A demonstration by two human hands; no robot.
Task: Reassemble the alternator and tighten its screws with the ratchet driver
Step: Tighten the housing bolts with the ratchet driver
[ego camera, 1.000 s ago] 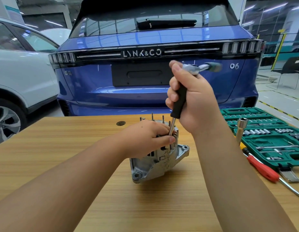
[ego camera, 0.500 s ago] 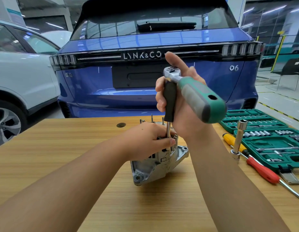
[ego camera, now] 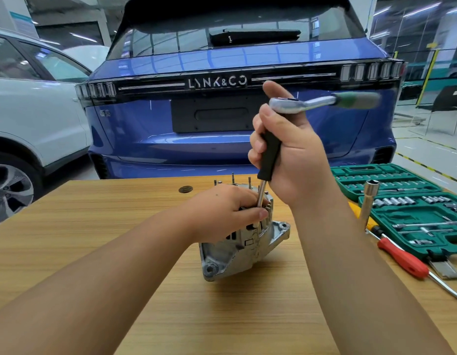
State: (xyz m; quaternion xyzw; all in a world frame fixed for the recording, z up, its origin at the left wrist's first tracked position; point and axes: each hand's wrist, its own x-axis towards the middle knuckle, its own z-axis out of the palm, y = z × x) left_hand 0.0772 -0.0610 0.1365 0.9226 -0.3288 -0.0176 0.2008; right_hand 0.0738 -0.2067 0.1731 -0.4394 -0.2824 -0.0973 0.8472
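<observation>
The heavy, hard alternator (ego camera: 237,242) was gripped on top by the left hand (ego camera: 222,213); the ratchet driver (ego camera: 270,152) was wrapped by right hand (ego camera: 296,160) fingers.

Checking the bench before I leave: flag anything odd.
A long socket stands upright alone on the table beside the open socket case, outside its slots and easily toppled. Nothing else stands out.

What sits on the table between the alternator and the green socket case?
Head view: right forearm crosses that stretch; beyond it a socket extension stands upright and a red-handled screwdriver lies beside the green socket case, right of the alternator.
</observation>
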